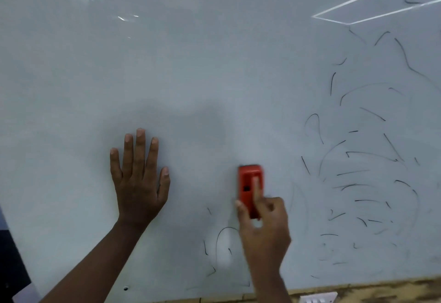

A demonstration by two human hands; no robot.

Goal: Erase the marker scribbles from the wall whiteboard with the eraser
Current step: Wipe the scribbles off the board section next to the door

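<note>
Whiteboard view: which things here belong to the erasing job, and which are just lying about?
Job:
whiteboard
red eraser, gripped by the right hand
black scribbles, mostly on the right
left hand, flat on the board

Lying about:
white wall switch below the board

Soft, even, rather dim light gives the whiteboard point(191, 76) a grey-blue cast. Ceiling lights glare off its glossy surface: a bright streak near the upper left corner, small glints beside it, and a thin diamond-shaped outline near the upper right corner. A faint, diffuse shadow lies across the board's middle. The right hand point(265, 228) and the red eraser point(250, 190) are smeared by motion blur; the left hand point(138, 183) is sharper. The board's lower edge tilts and bends with wide-angle distortion.
</note>
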